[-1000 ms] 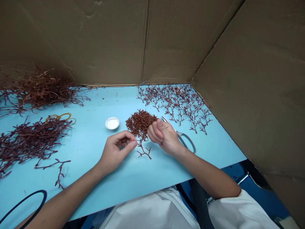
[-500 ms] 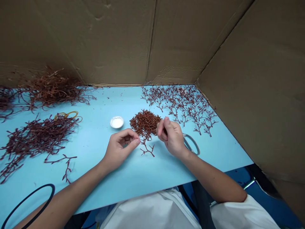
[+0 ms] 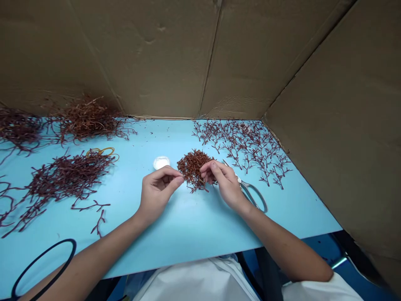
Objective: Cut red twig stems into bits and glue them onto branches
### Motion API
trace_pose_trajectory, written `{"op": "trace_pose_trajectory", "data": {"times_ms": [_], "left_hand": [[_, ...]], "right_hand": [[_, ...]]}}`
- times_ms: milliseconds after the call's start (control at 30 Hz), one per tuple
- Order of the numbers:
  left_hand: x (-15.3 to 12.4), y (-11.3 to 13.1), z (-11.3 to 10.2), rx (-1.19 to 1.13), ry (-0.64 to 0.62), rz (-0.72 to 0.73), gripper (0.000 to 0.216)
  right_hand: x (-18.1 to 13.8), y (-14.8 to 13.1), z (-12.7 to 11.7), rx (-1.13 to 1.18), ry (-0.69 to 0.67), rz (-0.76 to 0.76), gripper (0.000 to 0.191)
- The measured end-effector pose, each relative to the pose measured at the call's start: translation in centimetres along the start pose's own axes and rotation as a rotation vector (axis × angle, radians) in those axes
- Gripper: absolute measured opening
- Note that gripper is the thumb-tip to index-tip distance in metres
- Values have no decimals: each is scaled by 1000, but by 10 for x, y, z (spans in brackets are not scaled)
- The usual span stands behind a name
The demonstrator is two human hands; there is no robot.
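A dense clump of short red-brown branching twigs [image 3: 191,168] lies between my two hands, on the pale blue tabletop [image 3: 188,238]. My left hand [image 3: 158,189] is curled, with its thumb and fingertips at the clump's left edge; I cannot tell whether it pinches a twig. My right hand [image 3: 222,183] has its fingers pressed on the clump's right side and seems to hold it. Steel scissors [image 3: 253,195] lie just beyond my right hand, with their blades partly hidden behind it.
A small white dish [image 3: 161,162] stands behind my left hand. Spread branched twigs [image 3: 242,150] cover the back right, and tangled heaps [image 3: 70,179] lie at left. Yellow rubber bands [image 3: 103,151] and a black cord loop [image 3: 44,263] lie there too. Cardboard walls [image 3: 332,104] bound the back and right.
The view has shifted slightly. The clump has moved left on the table, and the loose sprig below it has gone from view or joined it. My hands now lie closer together against the clump.
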State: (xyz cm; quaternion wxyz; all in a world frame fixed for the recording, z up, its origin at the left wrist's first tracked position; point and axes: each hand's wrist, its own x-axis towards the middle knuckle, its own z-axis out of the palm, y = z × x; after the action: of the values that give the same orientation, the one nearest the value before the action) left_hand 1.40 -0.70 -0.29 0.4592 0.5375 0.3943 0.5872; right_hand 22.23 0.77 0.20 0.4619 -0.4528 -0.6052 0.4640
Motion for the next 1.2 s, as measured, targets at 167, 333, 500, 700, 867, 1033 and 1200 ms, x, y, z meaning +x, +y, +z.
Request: {"op": "trace_pose_trajectory", "data": {"times_ms": [167,333,500,700,867,1033,1200], "left_hand": [[2,1,-1,31,-41,-46,10],[2,0,-1,40,-150,-105,16],[3,1,0,30,-221,-100,18],[2,-2,-1,58,-310,-68,20],[2,-5,-1,-13,-340,-123,20],[1,-8,-2,-51,-371,-174,22],[0,-8,-2,-73,-378,-205,23]], "right_hand": [[6,1,-12,-492,28,-190,17],[11,-1,-28,-1080,-194,-387,21],[9,-4,-23,-1265,-389,-325,22],[8,-1,-19,-1288,-327,-321,16],[7,0,-20,-1280,-291,-324,16],[8,0,-18,-1349,-341,-303,13],[8,1,-21,-1278,-271,-331,14]]}}
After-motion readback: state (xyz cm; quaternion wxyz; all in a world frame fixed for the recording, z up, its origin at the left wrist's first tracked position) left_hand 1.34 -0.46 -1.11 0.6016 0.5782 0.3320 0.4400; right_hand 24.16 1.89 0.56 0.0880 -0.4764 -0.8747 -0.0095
